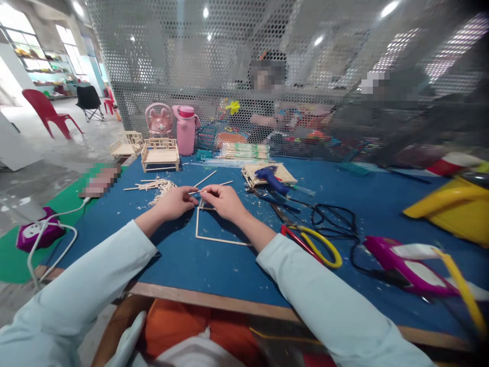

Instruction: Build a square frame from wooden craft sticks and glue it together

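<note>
My left hand (173, 203) and my right hand (223, 201) are close together over the middle of the blue table. A thin wooden stick (197, 192) spans the gap between their fingertips, and both hands pinch it. Below my right hand lies a frame of thin sticks (197, 224), flat on the table, with its right part hidden by my right forearm. Short stick pieces stand at the frame's far left corner, partly behind my right fingers. Just beyond my hands, a loose stick (205, 178) rests on the table. A pile of cut sticks (162, 187) is left of my left hand.
Small stick-built benches (160, 153) stand at the back left near a pink bottle (186, 133). A blue glue gun (272, 178) rests on another stick piece (250, 176). Right of my forearm are yellow-and-red-handled pliers (321, 247), black cable and a purple power strip (412, 267). Perforated metal screens the back.
</note>
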`<state>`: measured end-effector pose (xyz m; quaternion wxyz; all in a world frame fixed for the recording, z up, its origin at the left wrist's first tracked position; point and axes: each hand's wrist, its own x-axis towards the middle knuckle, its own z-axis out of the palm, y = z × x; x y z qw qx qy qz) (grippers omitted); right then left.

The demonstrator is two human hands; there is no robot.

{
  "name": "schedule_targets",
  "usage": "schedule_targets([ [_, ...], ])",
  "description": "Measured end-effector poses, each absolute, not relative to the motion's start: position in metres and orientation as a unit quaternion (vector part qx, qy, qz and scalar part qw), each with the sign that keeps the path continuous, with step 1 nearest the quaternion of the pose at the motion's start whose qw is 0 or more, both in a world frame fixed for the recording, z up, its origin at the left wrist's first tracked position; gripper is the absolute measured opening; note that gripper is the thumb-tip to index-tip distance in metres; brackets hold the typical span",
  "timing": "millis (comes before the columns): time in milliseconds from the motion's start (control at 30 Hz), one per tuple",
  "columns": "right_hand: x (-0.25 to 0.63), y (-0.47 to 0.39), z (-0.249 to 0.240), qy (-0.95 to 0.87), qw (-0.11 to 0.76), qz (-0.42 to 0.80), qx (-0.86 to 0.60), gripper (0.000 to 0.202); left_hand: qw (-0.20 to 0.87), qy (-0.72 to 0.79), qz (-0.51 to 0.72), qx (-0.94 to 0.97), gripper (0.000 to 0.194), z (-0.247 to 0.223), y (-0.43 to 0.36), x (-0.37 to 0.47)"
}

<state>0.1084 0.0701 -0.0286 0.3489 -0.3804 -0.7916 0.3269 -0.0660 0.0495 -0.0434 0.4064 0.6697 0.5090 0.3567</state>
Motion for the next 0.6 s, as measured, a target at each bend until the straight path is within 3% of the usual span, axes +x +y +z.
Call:
schedule_targets([
  [600, 0.1081, 0.0691, -0.0324, -0.809, 0.343, 0.297, -0.373, 0.024, 0.354, 0.514, 0.34, 0.703, 0.066, -0.0443, 0.0497, -0.0647],
])
